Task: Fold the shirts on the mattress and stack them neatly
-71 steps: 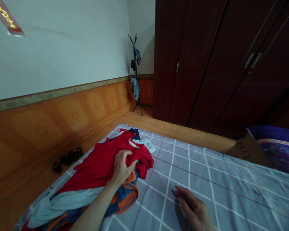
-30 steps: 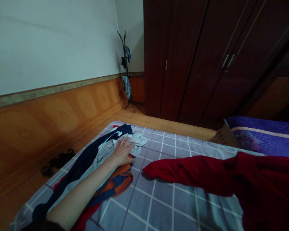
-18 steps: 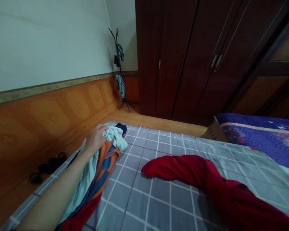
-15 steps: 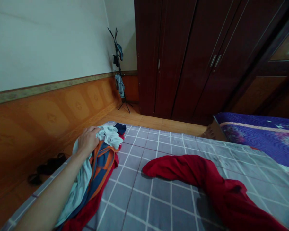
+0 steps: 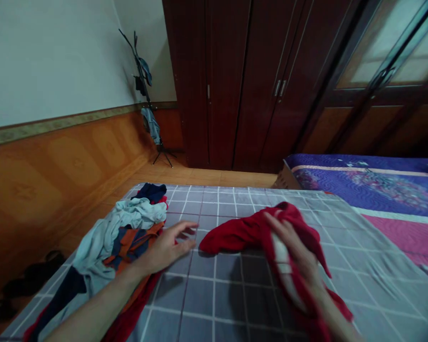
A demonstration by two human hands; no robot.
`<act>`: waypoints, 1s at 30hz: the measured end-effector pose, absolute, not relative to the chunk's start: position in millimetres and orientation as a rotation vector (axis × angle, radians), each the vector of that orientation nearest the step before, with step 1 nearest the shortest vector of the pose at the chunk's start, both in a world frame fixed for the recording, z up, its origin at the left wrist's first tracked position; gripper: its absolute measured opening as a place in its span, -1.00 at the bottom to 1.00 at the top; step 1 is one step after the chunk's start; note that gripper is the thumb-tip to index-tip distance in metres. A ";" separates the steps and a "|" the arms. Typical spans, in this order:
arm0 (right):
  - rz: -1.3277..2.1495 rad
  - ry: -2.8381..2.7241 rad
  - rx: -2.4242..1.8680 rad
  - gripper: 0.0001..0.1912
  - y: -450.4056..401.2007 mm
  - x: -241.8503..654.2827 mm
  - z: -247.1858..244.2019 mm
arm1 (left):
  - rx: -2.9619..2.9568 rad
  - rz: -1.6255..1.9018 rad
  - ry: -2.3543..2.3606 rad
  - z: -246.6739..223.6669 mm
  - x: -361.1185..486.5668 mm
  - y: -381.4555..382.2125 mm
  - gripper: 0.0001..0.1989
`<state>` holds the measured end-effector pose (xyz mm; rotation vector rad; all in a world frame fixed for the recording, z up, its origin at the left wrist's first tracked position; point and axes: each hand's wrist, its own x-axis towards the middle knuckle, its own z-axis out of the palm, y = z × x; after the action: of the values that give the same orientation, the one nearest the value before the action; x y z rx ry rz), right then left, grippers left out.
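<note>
1. Seen from the wearer's head, with 12 o'clock straight ahead, a person works over a grey checked sheet spread on a low bed or mattress.
2. The right hand, at 1 o'clock, closes on a bunched red shirt, its fingers curled into the cloth. A band of white trim shows beside the palm.
3. The shirt lies mostly at 12 to 1 o'clock. One sleeve stretches across the sheet toward the left hand, and the rest trails down through the right hand's grip.
4. The left hand, at 11 o'clock, is open, palm down, fingers spread and holding nothing. It sits just beside the sleeve and the clothes pile; whether it touches the sheet cannot be told.
5. The clothes pile, at 11 o'clock, heaps a pale blue garment, an orange-and-blue garment, a navy garment and a red garment.
6. Beyond, a dark wooden wardrobe fills 12 o'clock, with a coat rack hung with clothes at 11 o'clock.
7. A purple quilt lies at 2 o'clock, and dark sandals sit on the floor at 9 o'clock.
</note>
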<state>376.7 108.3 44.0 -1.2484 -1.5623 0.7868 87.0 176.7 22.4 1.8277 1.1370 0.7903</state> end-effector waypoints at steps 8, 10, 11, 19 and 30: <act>0.395 -2.145 -1.149 -0.29 124.4 360.2 -0.2 | 1.106 0.673 0.674 -42.3 144.7 159.4 -0.22; 0.307 -2.088 -1.308 -0.31 124.1 381.8 -15.0 | 1.077 0.685 0.697 -54.0 140.4 163.0 -0.15; 0.282 -2.078 -1.374 -0.32 123.3 391.9 -22.2 | 1.079 0.685 0.698 -58.5 139.0 164.0 -0.10; 0.207 -2.143 -1.533 -0.25 118.9 401.5 -61.4 | 1.427 0.650 0.913 -64.4 150.4 143.2 0.06; 0.446 -1.677 -1.421 -0.83 125.0 411.9 -61.2 | 1.344 0.799 0.967 -61.2 160.1 145.2 -0.42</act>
<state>411.9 125.0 -61.2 -1.4208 -1.6765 0.4457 160.1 145.2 -61.2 1.3439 0.9674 0.7990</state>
